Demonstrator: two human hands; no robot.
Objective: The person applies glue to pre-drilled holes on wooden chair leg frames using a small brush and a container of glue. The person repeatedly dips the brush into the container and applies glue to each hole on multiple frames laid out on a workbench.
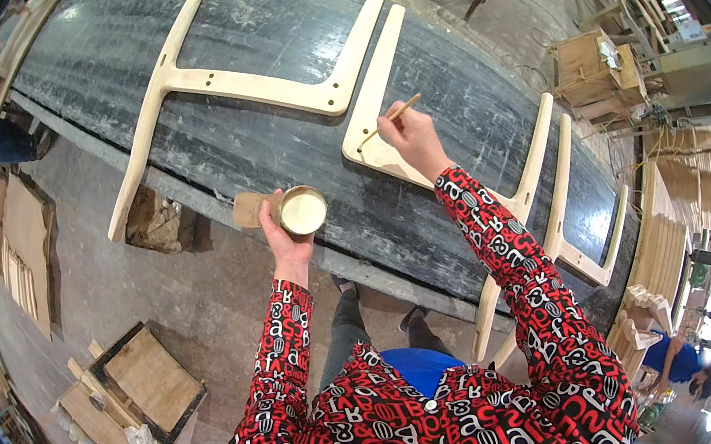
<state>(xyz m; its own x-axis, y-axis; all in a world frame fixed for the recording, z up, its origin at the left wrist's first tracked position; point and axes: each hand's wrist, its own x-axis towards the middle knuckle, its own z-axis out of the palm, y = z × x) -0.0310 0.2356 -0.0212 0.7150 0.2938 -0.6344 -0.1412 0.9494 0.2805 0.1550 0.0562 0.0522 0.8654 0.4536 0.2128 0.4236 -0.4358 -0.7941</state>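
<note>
My left hand [289,248] holds a round cup [303,210] filled with pale cream liquid, just off the table's near edge. A brownish flat piece [247,209] sticks out to the left of the cup; whether it belongs to the cup I cannot tell. Between the closed fingers of my right hand [415,139] is a thin wooden stick [396,114], slanting down to the left. Its tip is at or beside a dark hole near the corner of a pale wooden chair-frame piece [371,87]. To the left lies a similar frame piece [250,86] with several drilled holes.
The frames rest on a long dark, scuffed table [275,147]. Another pale frame [563,214] lies farther right. A wooden block [156,224] stands under the table's near edge. Wooden boxes [149,380] sit at lower left; stacked curved wood parts [658,229] are at right, where another person bends.
</note>
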